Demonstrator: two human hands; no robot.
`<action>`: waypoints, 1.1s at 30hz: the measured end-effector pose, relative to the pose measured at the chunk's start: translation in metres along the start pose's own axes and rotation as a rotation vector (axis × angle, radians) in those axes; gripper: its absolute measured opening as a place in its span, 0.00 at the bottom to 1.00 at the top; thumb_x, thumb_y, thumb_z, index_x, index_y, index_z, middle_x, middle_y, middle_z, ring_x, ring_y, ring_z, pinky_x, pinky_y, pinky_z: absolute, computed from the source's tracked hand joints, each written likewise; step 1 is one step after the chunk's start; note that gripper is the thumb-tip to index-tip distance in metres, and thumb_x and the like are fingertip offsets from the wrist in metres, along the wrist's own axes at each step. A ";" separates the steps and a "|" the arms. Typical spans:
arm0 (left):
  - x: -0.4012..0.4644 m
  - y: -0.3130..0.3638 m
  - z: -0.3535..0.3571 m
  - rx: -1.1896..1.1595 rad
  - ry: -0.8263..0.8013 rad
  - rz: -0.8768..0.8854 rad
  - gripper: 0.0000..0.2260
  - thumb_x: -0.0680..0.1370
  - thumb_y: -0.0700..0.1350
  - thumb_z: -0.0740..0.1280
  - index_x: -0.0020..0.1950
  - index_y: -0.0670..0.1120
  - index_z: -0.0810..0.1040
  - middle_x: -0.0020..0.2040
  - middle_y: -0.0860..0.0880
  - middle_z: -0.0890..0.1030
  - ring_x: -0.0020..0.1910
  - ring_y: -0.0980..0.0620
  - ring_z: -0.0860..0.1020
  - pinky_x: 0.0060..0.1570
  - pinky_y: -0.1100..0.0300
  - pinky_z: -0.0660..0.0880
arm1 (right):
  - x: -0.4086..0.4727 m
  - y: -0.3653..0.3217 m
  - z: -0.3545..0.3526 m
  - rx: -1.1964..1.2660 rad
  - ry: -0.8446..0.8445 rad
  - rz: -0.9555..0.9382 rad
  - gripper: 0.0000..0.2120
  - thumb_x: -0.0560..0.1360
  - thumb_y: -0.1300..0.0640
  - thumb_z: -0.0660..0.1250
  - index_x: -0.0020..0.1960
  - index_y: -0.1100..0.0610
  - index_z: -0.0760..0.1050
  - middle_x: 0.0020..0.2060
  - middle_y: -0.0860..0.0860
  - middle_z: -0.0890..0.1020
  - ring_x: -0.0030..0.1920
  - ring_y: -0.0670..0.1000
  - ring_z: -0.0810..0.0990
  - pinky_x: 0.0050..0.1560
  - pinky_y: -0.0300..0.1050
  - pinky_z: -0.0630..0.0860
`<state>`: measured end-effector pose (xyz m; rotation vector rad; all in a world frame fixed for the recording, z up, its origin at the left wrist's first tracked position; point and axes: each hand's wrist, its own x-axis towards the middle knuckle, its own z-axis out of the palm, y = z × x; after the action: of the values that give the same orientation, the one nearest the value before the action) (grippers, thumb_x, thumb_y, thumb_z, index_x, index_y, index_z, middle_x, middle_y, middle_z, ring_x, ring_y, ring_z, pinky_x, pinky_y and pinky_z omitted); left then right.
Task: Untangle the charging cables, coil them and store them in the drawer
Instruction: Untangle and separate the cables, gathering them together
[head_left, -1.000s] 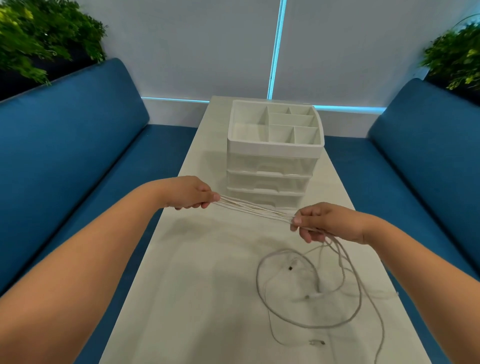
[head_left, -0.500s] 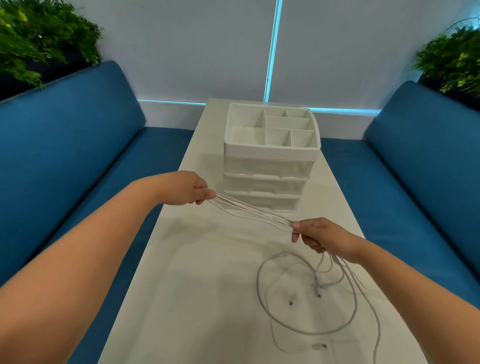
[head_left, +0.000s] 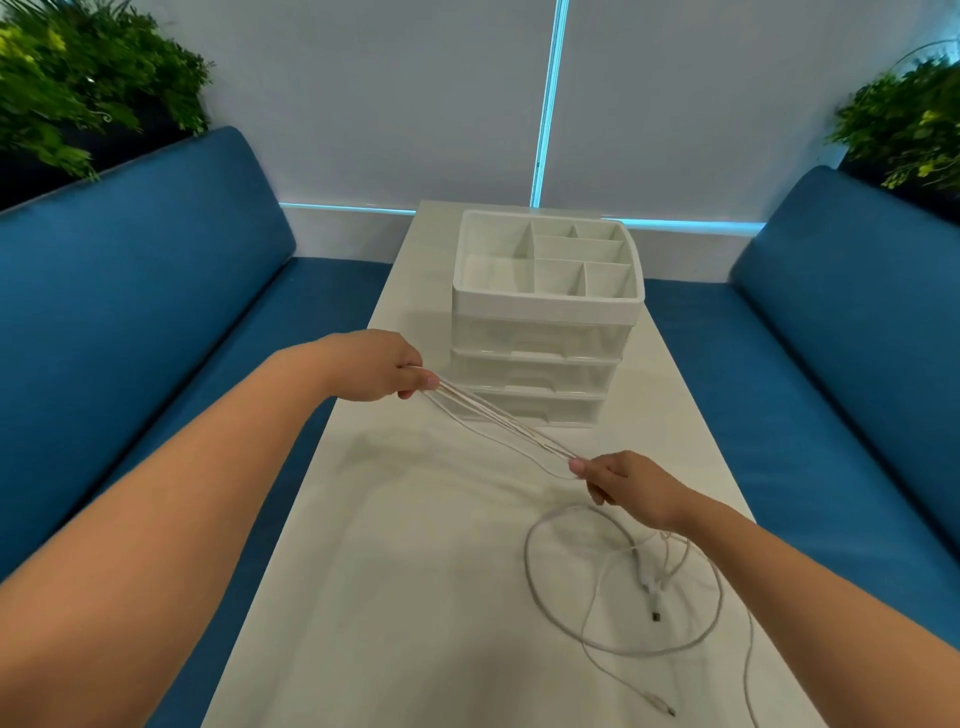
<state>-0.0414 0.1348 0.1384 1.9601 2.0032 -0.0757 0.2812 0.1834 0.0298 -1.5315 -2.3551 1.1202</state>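
Two blue benches (head_left: 156, 291) run along either side of a long white surface (head_left: 395, 597), whose left and right edges converge toward the far wall; potted greenery (head_left: 78, 88) sits behind each bench back. At the far end of the surface stands a white drawer unit (head_left: 540, 332), its top tray split into compartments and its three drawers all pushed in; bare strips of surface remain on both sides of it. The near half of the surface is wide open on the left, while the right side carries loose loops of the charging cables (head_left: 618, 587), with plug ends lying inside the loops and one strand trailing close to the right edge. Above the middle, a bundle of several cable strands is stretched on a slant between the hands. The left hand (head_left: 384, 366) pinches the upper end just before the drawer unit's lower front; the right hand (head_left: 621, 480) has its grip closed on the lower end.
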 end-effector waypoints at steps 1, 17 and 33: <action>-0.001 -0.002 -0.001 -0.003 0.002 -0.005 0.20 0.82 0.62 0.57 0.42 0.49 0.77 0.40 0.51 0.77 0.39 0.53 0.73 0.39 0.59 0.68 | -0.002 0.003 0.000 0.099 -0.024 -0.031 0.24 0.79 0.39 0.58 0.35 0.56 0.73 0.28 0.46 0.71 0.29 0.45 0.67 0.35 0.34 0.65; -0.004 0.019 0.010 -0.128 -0.084 0.047 0.21 0.83 0.61 0.54 0.42 0.47 0.73 0.39 0.51 0.74 0.36 0.52 0.70 0.38 0.60 0.67 | 0.007 0.016 -0.003 -0.754 0.014 0.055 0.18 0.84 0.44 0.45 0.56 0.53 0.68 0.48 0.52 0.79 0.46 0.56 0.78 0.46 0.47 0.70; -0.014 0.033 0.003 -0.162 -0.010 0.250 0.18 0.82 0.59 0.59 0.37 0.53 0.76 0.34 0.54 0.74 0.35 0.56 0.71 0.36 0.63 0.67 | 0.013 -0.126 0.004 0.432 -0.222 -0.361 0.10 0.78 0.55 0.68 0.51 0.63 0.80 0.35 0.56 0.82 0.31 0.52 0.79 0.34 0.43 0.77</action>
<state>-0.0082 0.1219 0.1457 2.0796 1.6849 0.1321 0.1789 0.1650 0.1028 -0.8396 -2.1893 1.6232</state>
